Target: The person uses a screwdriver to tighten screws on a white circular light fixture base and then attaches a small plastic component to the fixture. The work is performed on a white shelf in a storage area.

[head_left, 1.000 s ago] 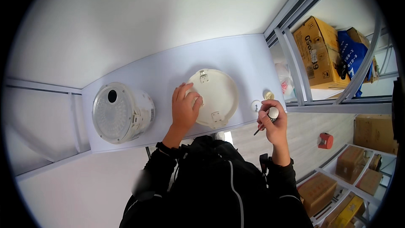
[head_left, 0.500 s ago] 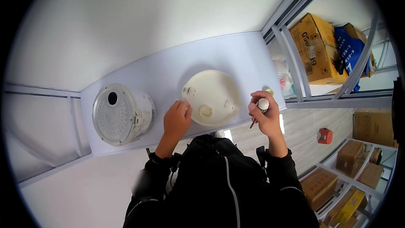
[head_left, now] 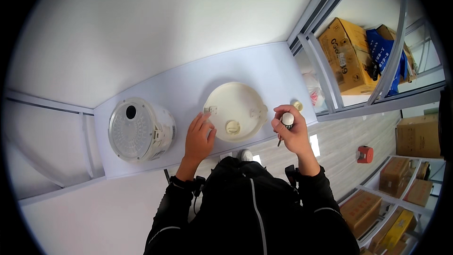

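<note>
In the middle of the table lies a round cream-coloured plastic cover [head_left: 240,99], hollow side up, with small brackets on its inner left and right sides. A small round cream part [head_left: 232,127] shows in its near portion. My left hand [head_left: 198,142] is at the cover's left rim, fingers extended and apart; whether the fingertips touch the rim I cannot tell. To the right of the cover, my right hand [head_left: 296,137] is closed round a screwdriver [head_left: 287,119]. The white end of its handle points up and its thin shaft points down.
A white drum-shaped appliance [head_left: 137,132] with a clear ribbed top and dark hole stands left on the pale table [head_left: 188,78]. A small round yellowish part [head_left: 297,106] lies near the right edge. Cardboard boxes [head_left: 347,56] fill framed shelving at right; a red stool [head_left: 364,154] stands on the floor.
My left hand's fingers have spread from a bunched pose at the cover's rim. My right hand still holds the screwdriver. The whole view has shifted slightly.
</note>
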The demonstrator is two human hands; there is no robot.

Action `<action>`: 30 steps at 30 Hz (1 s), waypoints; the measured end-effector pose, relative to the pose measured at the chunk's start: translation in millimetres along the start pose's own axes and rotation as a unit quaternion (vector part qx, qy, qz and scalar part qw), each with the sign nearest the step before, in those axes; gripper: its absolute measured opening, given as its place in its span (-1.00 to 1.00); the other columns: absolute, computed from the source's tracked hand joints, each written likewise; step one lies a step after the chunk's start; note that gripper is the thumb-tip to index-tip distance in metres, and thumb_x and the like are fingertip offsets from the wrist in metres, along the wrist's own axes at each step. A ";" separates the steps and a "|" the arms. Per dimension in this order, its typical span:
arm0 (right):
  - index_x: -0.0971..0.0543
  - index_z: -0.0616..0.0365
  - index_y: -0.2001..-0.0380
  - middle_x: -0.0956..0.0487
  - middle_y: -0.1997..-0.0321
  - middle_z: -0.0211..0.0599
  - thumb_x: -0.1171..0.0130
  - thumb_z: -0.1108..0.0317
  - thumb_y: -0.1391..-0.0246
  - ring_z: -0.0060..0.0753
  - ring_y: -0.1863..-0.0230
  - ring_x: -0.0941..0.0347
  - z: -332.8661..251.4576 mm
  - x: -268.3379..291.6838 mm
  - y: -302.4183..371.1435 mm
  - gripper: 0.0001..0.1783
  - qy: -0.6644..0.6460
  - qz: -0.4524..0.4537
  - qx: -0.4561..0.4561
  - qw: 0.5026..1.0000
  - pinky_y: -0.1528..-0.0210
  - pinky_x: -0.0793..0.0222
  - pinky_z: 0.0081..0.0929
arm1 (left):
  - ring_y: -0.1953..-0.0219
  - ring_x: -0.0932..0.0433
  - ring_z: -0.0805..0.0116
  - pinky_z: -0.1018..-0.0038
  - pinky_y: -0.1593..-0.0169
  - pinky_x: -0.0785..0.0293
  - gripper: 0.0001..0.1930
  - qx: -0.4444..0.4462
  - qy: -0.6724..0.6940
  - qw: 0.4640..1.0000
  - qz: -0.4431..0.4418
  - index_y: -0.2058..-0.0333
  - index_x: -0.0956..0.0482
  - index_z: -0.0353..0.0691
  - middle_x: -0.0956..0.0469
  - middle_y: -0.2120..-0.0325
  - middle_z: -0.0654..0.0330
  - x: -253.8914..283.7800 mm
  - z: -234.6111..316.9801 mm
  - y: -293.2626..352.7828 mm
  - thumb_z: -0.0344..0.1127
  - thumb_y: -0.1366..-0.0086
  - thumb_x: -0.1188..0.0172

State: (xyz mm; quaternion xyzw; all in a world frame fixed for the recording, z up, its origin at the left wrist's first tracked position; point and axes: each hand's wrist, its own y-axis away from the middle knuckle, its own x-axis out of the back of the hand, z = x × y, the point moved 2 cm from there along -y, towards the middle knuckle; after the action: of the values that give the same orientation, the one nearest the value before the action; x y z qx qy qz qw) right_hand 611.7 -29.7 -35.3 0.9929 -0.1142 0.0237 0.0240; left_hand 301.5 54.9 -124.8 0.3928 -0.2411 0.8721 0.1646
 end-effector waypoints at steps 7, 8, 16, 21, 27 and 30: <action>-0.58 0.15 -0.12 -0.57 0.25 -0.47 -0.37 0.49 -0.32 -0.73 0.43 -0.44 -3.1 4.9 6.5 -0.66 0.019 0.003 0.029 0.999 0.46 -0.33 -0.66 | -0.07 -0.62 -0.05 0.09 -0.11 -0.54 -0.90 0.082 0.056 0.995 0.006 0.19 -0.63 -0.24 -0.68 0.10 0.07 -5.9 -1.4 12.1 -0.39 -0.39 -0.33; -0.58 0.15 -0.12 -0.57 0.25 -0.48 -0.37 0.49 -0.32 -0.73 0.43 -0.43 -2.5 5.0 7.4 -0.65 0.017 0.005 0.029 0.999 0.46 -0.32 -0.66 | -0.01 -0.63 -0.02 0.12 -0.04 -0.56 -0.90 0.117 0.089 0.989 -0.019 0.18 -0.63 -0.23 -0.68 0.14 0.10 -6.6 1.5 14.8 -0.39 -0.39 -0.34; -0.63 0.13 -0.04 -0.56 0.22 -0.54 -0.43 0.43 -0.29 -0.66 0.17 -0.44 -17.1 0.1 12.5 -0.70 0.009 0.004 -0.008 1.000 0.07 -0.41 -0.57 | -0.05 -0.64 -0.01 0.14 -0.09 -0.56 -0.88 0.004 0.002 0.999 0.053 0.22 -0.65 -0.22 -0.69 0.06 0.09 -0.9 15.8 17.4 -0.37 -0.35 -0.40; -0.63 0.14 -0.04 -0.57 0.23 -0.55 -0.43 0.44 -0.29 -0.66 0.18 -0.44 -19.2 -1.4 14.4 -0.70 0.018 0.003 -0.003 1.000 0.07 -0.41 -0.57 | -0.29 -0.50 -0.12 0.04 -0.33 -0.42 -0.90 -0.064 -0.032 0.996 0.051 0.22 -0.66 -0.23 -0.62 -0.17 -0.01 8.5 1.3 -6.6 -0.38 -0.36 -0.38; -0.63 0.14 -0.04 -0.57 0.24 -0.53 -0.43 0.46 -0.28 -0.65 0.18 -0.45 -22.4 -1.6 16.2 -0.70 0.033 -0.003 0.009 0.999 0.08 -0.42 -0.56 | -0.24 -0.52 -0.15 0.06 -0.27 -0.45 -0.90 -0.019 0.024 1.000 -0.003 0.19 -0.65 -0.21 -0.68 -0.01 0.06 5.1 -10.4 -4.8 -0.35 -0.40 -0.34; -0.63 0.14 -0.04 -0.57 0.24 -0.53 -0.43 0.46 -0.28 -0.65 0.18 -0.45 -22.3 0.4 15.5 -0.69 0.036 -0.002 0.017 0.999 0.08 -0.42 -0.56 | -0.05 -0.64 -0.11 0.10 -0.09 -0.56 -0.88 0.024 0.028 0.999 -0.014 0.15 -0.67 -0.23 -0.71 0.14 0.07 9.9 -2.9 3.1 -0.35 -0.41 -0.34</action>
State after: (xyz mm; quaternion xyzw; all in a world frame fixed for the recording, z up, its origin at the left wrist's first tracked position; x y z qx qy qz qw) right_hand 607.6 -43.7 -12.3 0.9919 -0.1103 0.0612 0.0115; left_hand 291.9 54.9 -119.8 0.3751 -0.2100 0.8860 0.1737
